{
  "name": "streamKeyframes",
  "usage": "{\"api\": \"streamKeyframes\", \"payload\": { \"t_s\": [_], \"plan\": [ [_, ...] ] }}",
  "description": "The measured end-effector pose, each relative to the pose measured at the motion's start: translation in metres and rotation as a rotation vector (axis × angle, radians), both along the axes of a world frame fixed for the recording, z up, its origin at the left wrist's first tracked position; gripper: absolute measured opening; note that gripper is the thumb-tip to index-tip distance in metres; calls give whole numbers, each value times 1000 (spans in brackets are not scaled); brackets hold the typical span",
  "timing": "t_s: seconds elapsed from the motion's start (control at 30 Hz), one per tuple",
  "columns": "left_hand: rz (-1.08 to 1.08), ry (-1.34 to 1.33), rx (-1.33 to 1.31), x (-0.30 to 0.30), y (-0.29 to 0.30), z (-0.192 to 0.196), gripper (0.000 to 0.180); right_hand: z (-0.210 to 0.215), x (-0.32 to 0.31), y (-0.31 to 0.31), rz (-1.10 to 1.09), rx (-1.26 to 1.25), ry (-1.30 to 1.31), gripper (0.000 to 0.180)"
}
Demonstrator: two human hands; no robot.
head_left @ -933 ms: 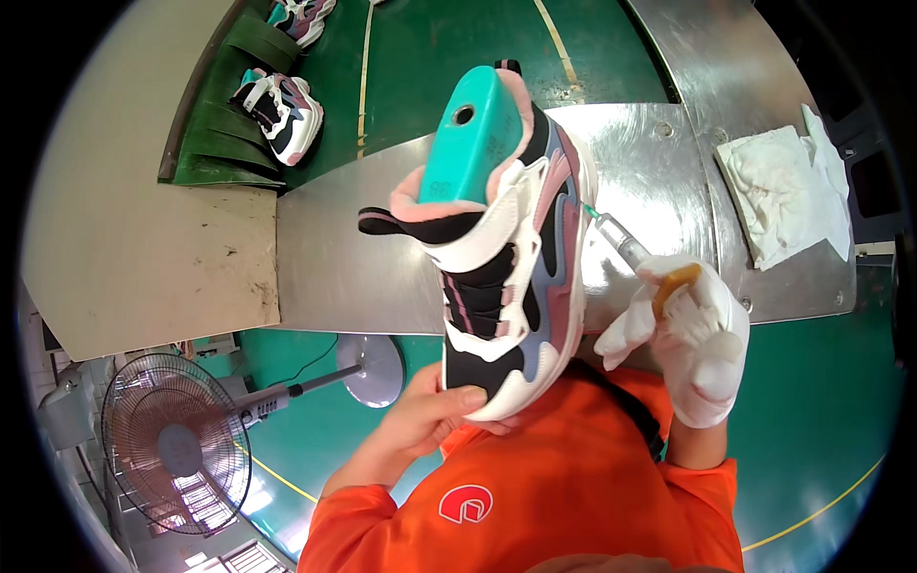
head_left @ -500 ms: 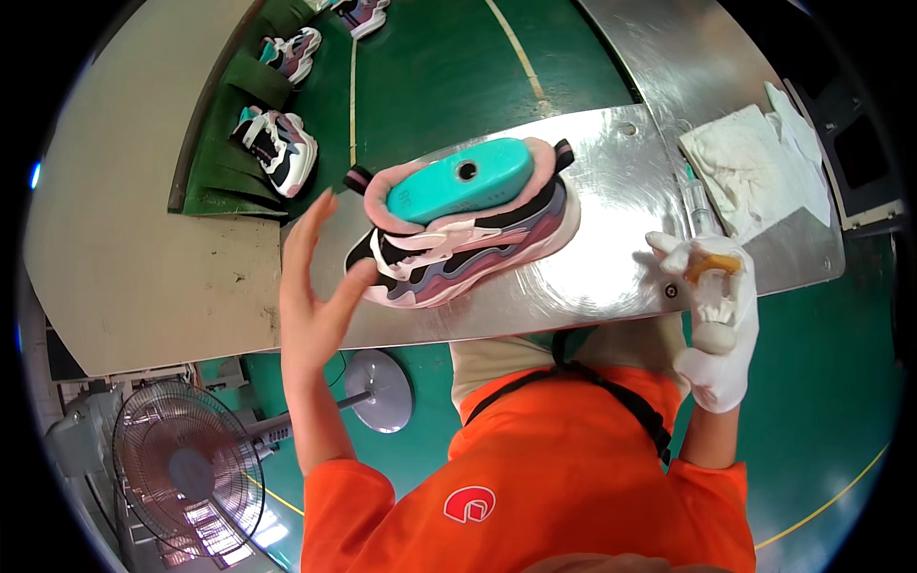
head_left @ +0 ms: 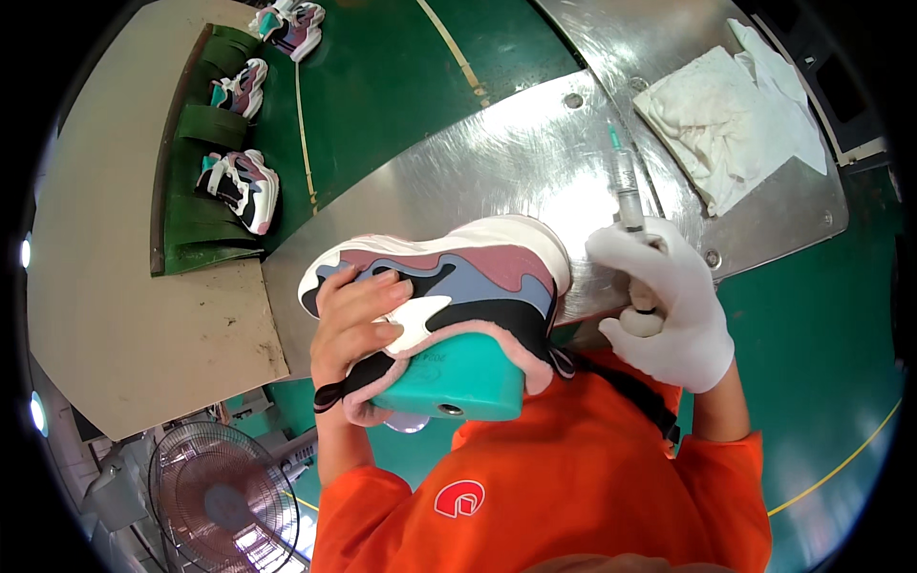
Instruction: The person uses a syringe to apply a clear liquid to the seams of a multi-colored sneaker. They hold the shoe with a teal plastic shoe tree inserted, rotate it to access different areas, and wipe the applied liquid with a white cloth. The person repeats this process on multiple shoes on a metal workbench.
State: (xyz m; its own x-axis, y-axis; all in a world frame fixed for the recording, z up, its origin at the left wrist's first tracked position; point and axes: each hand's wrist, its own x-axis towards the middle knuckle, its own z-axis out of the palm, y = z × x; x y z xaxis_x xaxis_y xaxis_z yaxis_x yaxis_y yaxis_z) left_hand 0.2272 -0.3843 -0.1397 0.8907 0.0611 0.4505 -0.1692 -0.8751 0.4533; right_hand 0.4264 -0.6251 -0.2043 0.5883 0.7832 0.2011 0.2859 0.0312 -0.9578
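left hand (head_left: 358,320) is gripping sneaker (head_left: 435,296); gloved right hand (head_left: 664,306) at 3 o'clock is clutching syringe (head_left: 626,186), needle not yet applied.

Scene bright, evenly lit from overhead; colours saturated, no dim zones inside the image circle. Strong glare on the brushed metal table (head_left: 497,162), a broad white sheen running diagonally across it. White cloth (head_left: 726,105) near clipping, folds still legible. Gloved right hand (head_left: 669,306) bright, detail partly washed out. Soft, short shadow under the shoe (head_left: 449,286) and under the bare left hand (head_left: 358,320). Small bright light spots at the far left rim. Heavy fisheye distortion: table edges and floor lines curve toward the rim; black vignette surrounds the circle. Centre sharp; fan (head_left: 224,497) and distant shoes (head_left: 244,186) softer, slightly smeared near the edge.
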Motion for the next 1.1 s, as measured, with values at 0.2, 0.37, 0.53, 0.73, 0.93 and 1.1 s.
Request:
{"api": "streamKeyframes", "payload": {
  "t_s": [0.2,0.37,0.53,0.73,0.93,1.1],
  "plan": [
    [9,79,6,7,7,5,22,-3,14,18,81,-72,-398,59],
    [11,39,-2,7,3,3,17,-4,19,26,110,-166,-480,58],
    [66,18,23,4,-14,3,19,2,29,36,243,-152,-425,52],
    [53,-3,84,4,-14,-2,21,1,36,39,292,-56,-434,41],
    [34,-12,90,4,-15,-2,17,2,36,37,261,-97,-557,43],
    [22,-28,107,4,-15,-2,15,3,41,36,339,-82,-403,36]
  ]
}}
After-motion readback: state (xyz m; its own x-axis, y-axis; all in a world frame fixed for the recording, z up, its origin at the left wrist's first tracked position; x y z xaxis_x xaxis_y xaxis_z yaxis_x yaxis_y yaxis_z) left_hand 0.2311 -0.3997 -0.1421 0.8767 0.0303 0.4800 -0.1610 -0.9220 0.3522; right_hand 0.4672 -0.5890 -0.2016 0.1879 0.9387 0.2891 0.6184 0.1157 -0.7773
